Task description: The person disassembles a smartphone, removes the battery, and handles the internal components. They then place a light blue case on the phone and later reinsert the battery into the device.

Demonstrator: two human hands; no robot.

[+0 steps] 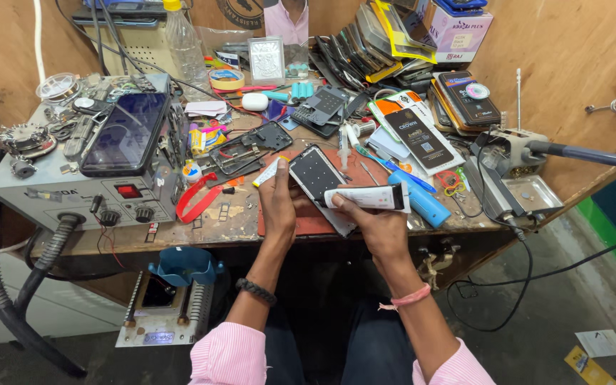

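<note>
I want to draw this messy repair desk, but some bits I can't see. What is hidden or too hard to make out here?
Head view:
- Phone part: its lower end is covered by the right hand and white tube.
- Tube's nozzle end: behind the right hand's fingers.
- Left hand: its palm faces away.
- Person at the desk's far side: cut off by the top edge.
- Small parts on the grey station: too small.

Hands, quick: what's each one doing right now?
Left hand: closed on the phone frame.
Right hand: closed on a white tube.
</note>
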